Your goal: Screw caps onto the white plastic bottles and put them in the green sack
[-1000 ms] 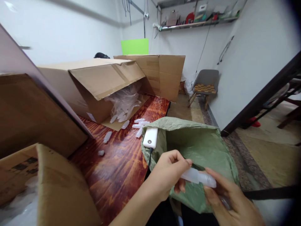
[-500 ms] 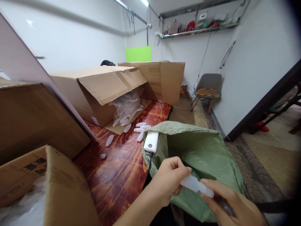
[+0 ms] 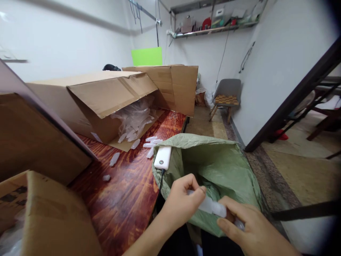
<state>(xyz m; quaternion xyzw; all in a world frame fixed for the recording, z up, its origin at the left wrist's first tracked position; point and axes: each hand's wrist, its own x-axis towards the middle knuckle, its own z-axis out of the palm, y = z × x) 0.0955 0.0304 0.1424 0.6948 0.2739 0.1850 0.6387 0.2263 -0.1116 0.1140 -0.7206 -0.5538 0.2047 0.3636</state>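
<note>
Currently your left hand (image 3: 181, 202) and right hand (image 3: 245, 227) both pinch one translucent plastic tube (image 3: 210, 206), over the green bag (image 3: 239, 170) mouth. White power bank (image 3: 162, 157) sits at 11 o'clock from the tube, on the bag's rim.

The tube (image 3: 210, 207) shows only in its middle — both ends sit under the fingers of the left hand (image 3: 182, 202) and right hand (image 3: 250, 231). The right hand is cut off by the bottom edge. The sack (image 3: 223, 167) hides its own depths in folds. The box (image 3: 32, 217) at lower left runs off the picture. Items on the far shelf (image 3: 213, 28) are too small to tell apart.
</note>
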